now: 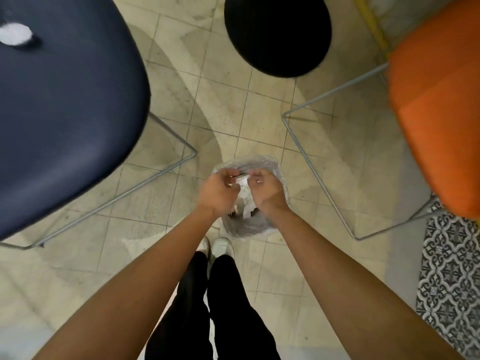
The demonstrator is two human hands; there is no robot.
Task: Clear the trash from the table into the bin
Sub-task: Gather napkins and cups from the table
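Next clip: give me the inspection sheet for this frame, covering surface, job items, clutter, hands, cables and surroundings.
Surface: pale tiled floor, stained; patterned tiles at right.
Job's things: small bin lined with a clear bag, directly below the hands; white paper held over its opening; more white scraps inside.
Clutter: white crumpled object on the dark blue seat.
Hands: left hand and right hand both pinching the paper; ring on the right.
Cables: nothing seen.
Surroundings: orange seat at right, black round stool ahead, wire chair legs, person's white shoes by the bin.
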